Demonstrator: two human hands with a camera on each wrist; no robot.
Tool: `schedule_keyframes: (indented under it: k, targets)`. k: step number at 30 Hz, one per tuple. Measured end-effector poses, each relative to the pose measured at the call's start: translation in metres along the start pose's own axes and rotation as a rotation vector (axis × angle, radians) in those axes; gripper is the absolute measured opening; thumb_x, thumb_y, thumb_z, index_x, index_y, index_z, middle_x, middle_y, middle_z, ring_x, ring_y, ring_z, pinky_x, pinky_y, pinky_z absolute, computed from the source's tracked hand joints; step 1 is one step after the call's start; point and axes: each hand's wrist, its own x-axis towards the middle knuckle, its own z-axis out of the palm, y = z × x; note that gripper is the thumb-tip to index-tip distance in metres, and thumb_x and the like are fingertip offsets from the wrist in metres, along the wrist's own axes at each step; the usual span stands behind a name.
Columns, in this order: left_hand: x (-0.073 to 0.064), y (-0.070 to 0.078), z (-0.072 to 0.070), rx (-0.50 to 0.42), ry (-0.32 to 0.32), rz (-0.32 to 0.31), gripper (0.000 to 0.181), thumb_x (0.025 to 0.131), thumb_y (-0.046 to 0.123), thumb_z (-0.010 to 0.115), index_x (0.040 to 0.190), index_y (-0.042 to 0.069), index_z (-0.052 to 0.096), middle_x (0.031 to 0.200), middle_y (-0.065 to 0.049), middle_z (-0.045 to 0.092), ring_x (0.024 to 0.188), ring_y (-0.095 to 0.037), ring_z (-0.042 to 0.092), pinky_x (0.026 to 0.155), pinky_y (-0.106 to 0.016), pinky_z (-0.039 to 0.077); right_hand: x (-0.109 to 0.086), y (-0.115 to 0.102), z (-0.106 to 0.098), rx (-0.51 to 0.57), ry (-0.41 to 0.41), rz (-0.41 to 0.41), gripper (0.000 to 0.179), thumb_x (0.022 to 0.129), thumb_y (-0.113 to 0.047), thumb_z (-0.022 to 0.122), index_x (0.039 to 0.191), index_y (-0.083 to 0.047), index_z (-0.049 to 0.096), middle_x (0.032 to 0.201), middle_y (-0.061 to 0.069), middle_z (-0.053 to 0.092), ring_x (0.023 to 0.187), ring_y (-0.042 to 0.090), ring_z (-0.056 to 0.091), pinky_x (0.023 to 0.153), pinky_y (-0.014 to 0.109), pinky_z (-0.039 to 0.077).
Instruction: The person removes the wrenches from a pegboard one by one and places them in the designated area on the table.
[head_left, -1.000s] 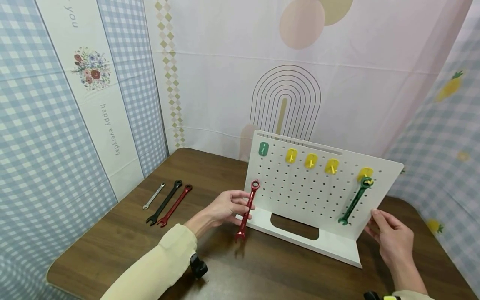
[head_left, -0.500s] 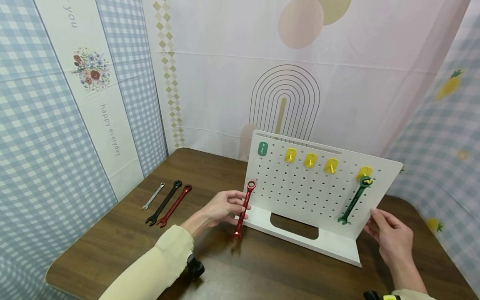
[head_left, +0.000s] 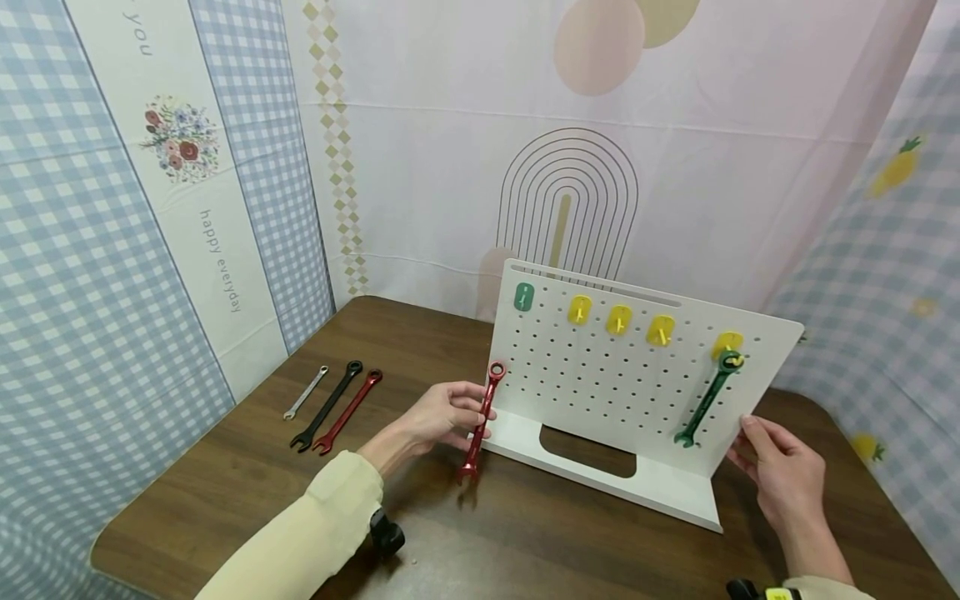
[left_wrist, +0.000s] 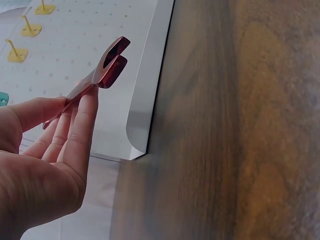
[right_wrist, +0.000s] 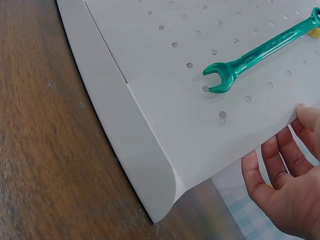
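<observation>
My left hand point(head_left: 447, 414) pinches a red combination wrench point(head_left: 482, 425) by its shaft, ring end up and open end down, in front of the pegboard's left edge. In the left wrist view the wrench's open jaw point(left_wrist: 112, 62) points away from the fingers. The white pegboard point(head_left: 592, 375) stands upright on its base. My right hand point(head_left: 783, 471) grips the board's right edge, thumb in front and fingers behind. Beside it a green wrench point(head_left: 708, 400) hangs by its ring end from a yellow hook point(head_left: 727, 342).
Several yellow hooks, one of them a middle hook point(head_left: 619, 320), and a green hook point(head_left: 524, 297) line the board's top. On the wooden table point(head_left: 225, 492) at left lie a small silver wrench point(head_left: 306, 393), a black wrench point(head_left: 327, 407) and another red wrench point(head_left: 348, 412).
My left hand has shifted slightly left with the red wrench, from just over the board's left side toward its edge. My right hand stays on the board's edge.
</observation>
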Motion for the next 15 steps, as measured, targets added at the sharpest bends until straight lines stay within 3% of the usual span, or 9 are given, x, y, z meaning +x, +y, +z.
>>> schedule_keyframes:
  k: [15]
  targets:
    - [-0.002,-0.002,-0.013,0.045,0.014,-0.026,0.044,0.091,0.002,0.06,0.133,0.0,0.048,0.119,-0.027,0.061,0.089,-0.027,0.07,0.069,-0.045,0.058,-0.001,-0.001,0.002,-0.014,0.014,0.007,0.046,0.074,-0.039,0.076,0.113,-0.014,0.07,0.091,-0.008,0.065,0.078,0.01,0.06,0.06,0.027,0.058]
